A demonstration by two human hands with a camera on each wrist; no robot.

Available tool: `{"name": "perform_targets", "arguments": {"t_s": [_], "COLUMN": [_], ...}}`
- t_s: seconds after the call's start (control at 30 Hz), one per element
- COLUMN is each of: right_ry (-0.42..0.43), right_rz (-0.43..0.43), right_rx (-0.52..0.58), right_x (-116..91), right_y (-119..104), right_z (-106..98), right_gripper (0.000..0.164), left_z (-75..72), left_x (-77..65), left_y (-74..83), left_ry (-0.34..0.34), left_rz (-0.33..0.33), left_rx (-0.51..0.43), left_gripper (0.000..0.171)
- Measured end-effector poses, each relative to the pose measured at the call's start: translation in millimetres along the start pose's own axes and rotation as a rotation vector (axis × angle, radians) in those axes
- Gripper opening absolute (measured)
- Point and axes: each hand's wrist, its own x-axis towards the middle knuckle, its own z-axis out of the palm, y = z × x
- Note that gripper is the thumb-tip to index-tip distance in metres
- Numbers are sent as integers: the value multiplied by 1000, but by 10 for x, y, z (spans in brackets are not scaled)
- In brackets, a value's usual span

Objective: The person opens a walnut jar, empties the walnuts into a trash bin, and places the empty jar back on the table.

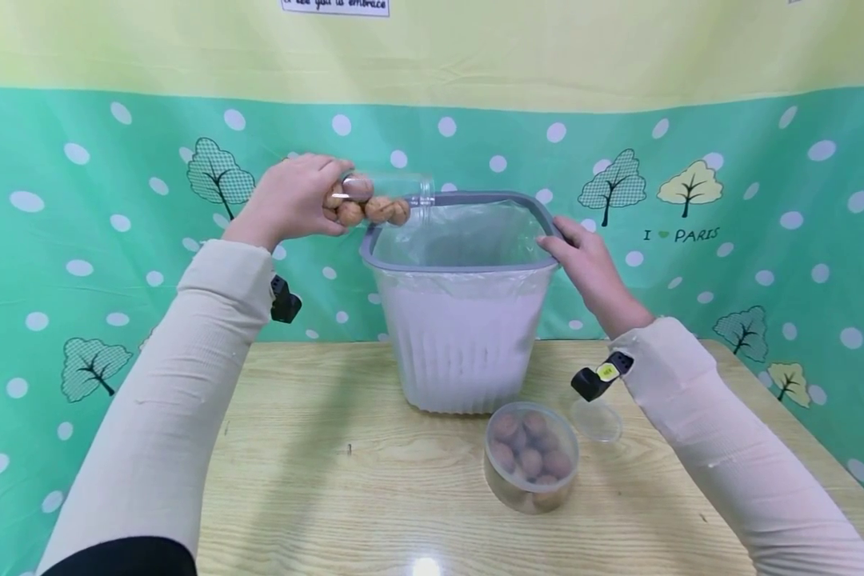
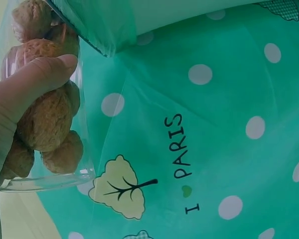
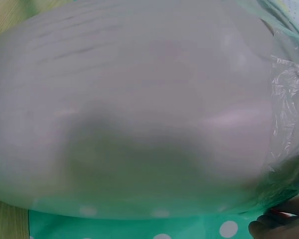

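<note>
In the head view my left hand (image 1: 291, 196) grips a clear jar (image 1: 421, 188) by its base end. The jar lies on its side, its mouth over the left rim of a trash bin (image 1: 464, 336). Several walnuts (image 1: 379, 210) are inside it; the left wrist view shows the walnuts (image 2: 47, 119) through the wall, with the thumb across it. My right hand (image 1: 583, 260) holds the bin's grey rim on the right, thumb on the inner side. A clear plastic liner (image 1: 475, 232) covers the bin's inside. The bin's white side (image 3: 154, 99) fills the right wrist view.
A round clear tub (image 1: 531, 460) of walnuts with its lid on stands on the wooden table (image 1: 317, 480), in front of the bin. A clear round lid (image 1: 598, 420) lies to its right. Behind hangs a green dotted cloth (image 1: 756, 264).
</note>
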Motion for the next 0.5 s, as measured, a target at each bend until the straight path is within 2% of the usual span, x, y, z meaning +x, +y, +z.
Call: {"name": "perform_targets", "arguments": {"t_s": [0.17, 0.5], "right_ry": [0, -3], "right_rz": [-2, -11], "right_rx": [-3, -2], "right_x": [-2, -1], "right_y": [4, 8], "right_z": [-5, -6], "right_gripper": [34, 33], "left_z": [-10, 0], "left_x": [16, 37], "left_y": [16, 32], "left_ry": [8, -2], "left_rz": [21, 21], "left_rx": [21, 51], "left_gripper": [66, 77]}}
